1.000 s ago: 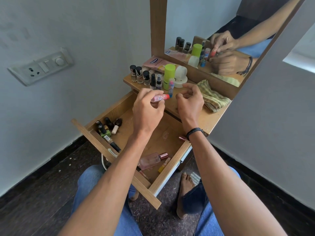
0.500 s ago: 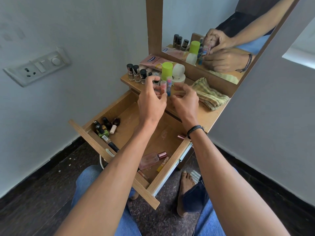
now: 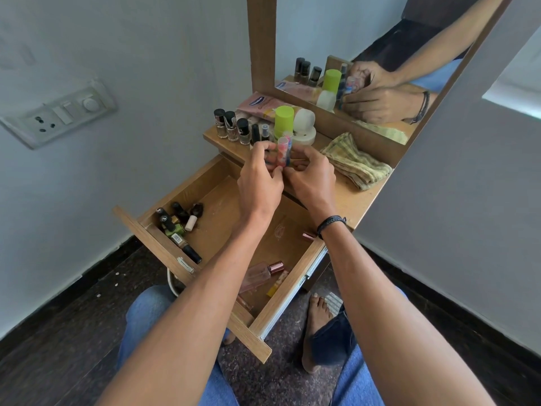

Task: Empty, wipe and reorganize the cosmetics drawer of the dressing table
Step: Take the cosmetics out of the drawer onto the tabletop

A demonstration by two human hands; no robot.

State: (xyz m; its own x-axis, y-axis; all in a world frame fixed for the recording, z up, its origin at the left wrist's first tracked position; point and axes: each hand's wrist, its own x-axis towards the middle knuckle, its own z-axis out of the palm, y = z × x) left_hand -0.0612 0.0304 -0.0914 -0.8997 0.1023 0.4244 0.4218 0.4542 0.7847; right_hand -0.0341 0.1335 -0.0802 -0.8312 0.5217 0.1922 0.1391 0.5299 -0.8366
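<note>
The drawer (image 3: 164, 244) of the dressing table is pulled open. It holds a cluster of dark nail polish bottles (image 3: 175, 222) in its left corner, a clear perfume bottle (image 3: 260, 273) with a rose cap, and a small yellow tube (image 3: 276, 284). On the table top (image 3: 351, 197), a pink lip balm tube (image 3: 281, 152) stands upright beside a blue tube (image 3: 289, 150). My left hand (image 3: 259, 180) pinches the pink tube low down. Close on the other side, my right hand (image 3: 311, 178) has loosely curled fingers at the tubes' base and grips nothing I can make out.
Behind the tubes stand three nail polish bottles (image 3: 231, 127), a green-capped bottle (image 3: 284, 118), a white jar (image 3: 304, 127) and a pink pouch (image 3: 257, 104). A folded yellow cloth (image 3: 355, 165) lies to the right, below the mirror (image 3: 351, 39). A socket plate (image 3: 58, 112) is on the left wall.
My left hand carried the pink tube from above the drawer up to the table top and turned it upright beside the blue tube. The right hand followed alongside.
</note>
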